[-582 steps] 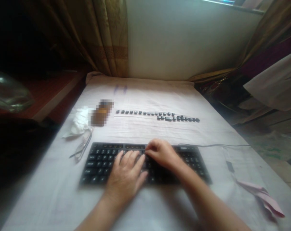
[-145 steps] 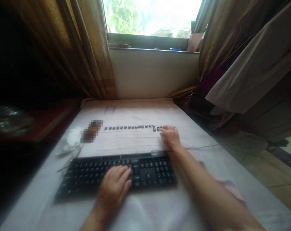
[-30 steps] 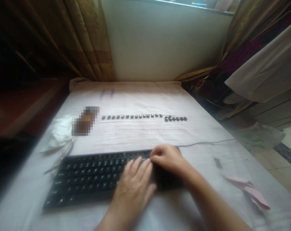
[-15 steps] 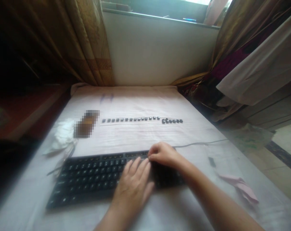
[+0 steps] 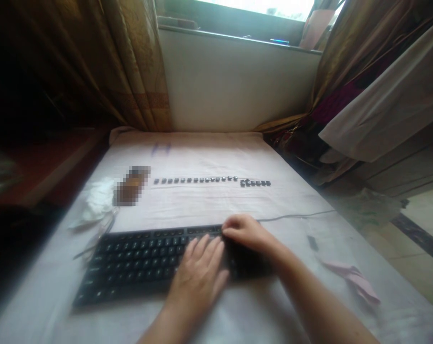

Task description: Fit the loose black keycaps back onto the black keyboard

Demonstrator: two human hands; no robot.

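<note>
A black keyboard (image 5: 137,260) lies on a white cloth-covered table (image 5: 209,210). My left hand (image 5: 200,272) rests flat on the keys near the middle, fingers stretched out. My right hand (image 5: 247,231) is curled over the keyboard's top edge just to the right, fingertips pinched together at a key; what they grip is too small to see. Beyond the keyboard a long row of loose black keycaps (image 5: 195,180) lies on the cloth, with a shorter group (image 5: 255,183) at its right end.
A crumpled white tissue (image 5: 96,200), a blurred brown item (image 5: 132,185) and thin glasses (image 5: 94,239) sit at the left. The keyboard cable (image 5: 295,216) runs right. A pink cloth (image 5: 352,277) and small dark piece (image 5: 312,242) lie at the right. Curtains hang on both sides.
Both hands stay on the keyboard in nearly the same pose over the last second; the camera has tilted up slightly. Earlier my right hand was out at the keycap row.
</note>
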